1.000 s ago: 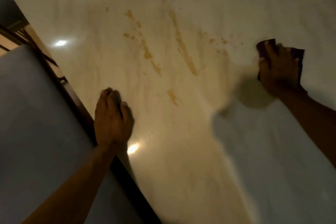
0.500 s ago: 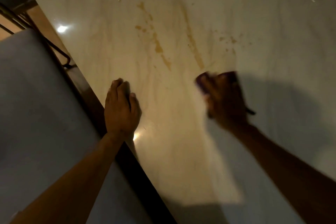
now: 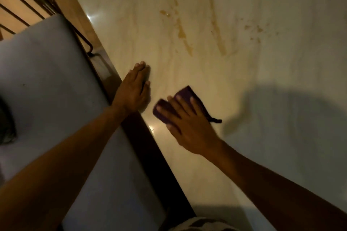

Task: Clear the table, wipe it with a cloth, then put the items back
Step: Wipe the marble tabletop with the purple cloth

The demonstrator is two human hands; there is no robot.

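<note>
cloth (image 3: 185, 92) half hidden under right hand (image 3: 189, 129)

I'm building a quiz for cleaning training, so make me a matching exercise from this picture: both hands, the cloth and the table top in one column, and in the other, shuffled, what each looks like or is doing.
Column one
1. left hand
2. right hand
3. cloth
4. table top

Column two
A. pale, with brownish streaks
B. purple, pinned under a hand
C. flat on the bare surface beside the dark edge
D. pressing down on the cloth

Pairs: 1-C, 2-D, 3-B, 4-A
</note>
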